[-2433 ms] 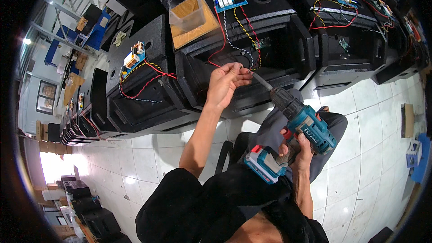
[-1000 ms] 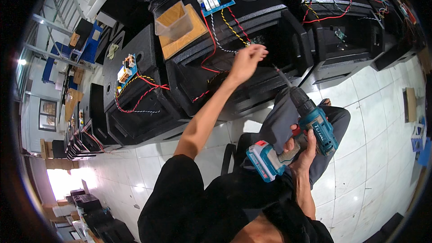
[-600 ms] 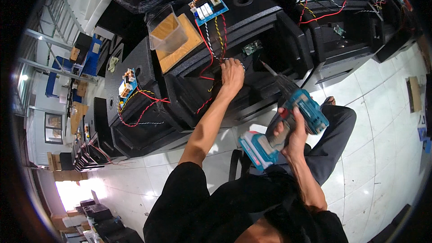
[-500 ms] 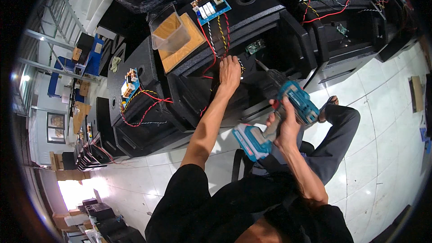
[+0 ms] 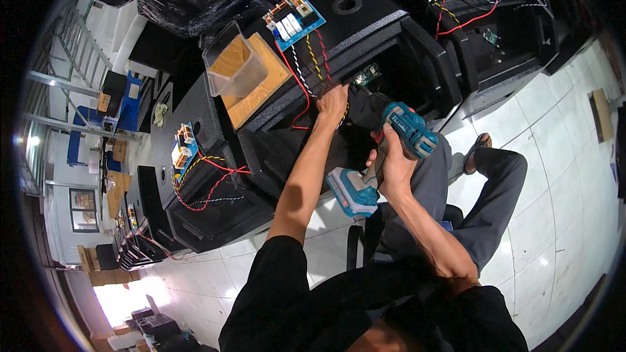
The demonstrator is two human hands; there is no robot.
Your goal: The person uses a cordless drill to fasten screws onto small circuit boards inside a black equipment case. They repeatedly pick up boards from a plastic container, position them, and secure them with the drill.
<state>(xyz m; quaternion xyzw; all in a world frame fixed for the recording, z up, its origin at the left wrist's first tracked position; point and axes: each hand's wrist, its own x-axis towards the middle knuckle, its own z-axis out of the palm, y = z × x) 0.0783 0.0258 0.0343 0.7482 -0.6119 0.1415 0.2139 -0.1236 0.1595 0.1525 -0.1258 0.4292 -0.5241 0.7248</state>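
Observation:
My right hand (image 5: 398,166) is wrapped round the grip of a teal cordless drill (image 5: 409,129), its front end pointing into the open black speaker cabinet (image 5: 385,8). The bit is lost in the dark interior. My left hand (image 5: 332,103) reaches over the cabinet's edge into the same opening, beside twisted wires (image 5: 314,58); its fingertips are hidden inside. Those red, yellow-black and white-black wires run down from a blue crossover circuit board (image 5: 295,23) on top of the cabinet. A small green circuit board (image 5: 366,75) shows within the opening, between hand and drill.
A clear plastic bin (image 5: 231,65) rests on a wooden board (image 5: 274,68) on the cabinet. Similar cabinets with wired boards stand on both sides, one with a blue board (image 5: 184,146) at left. White floor tiles (image 5: 531,202) lie to the right.
My left hand has gone deeper into the opening, so its fingers no longer show. The drill has moved up and left, its front end now inside the cabinet. The view has shifted slightly.

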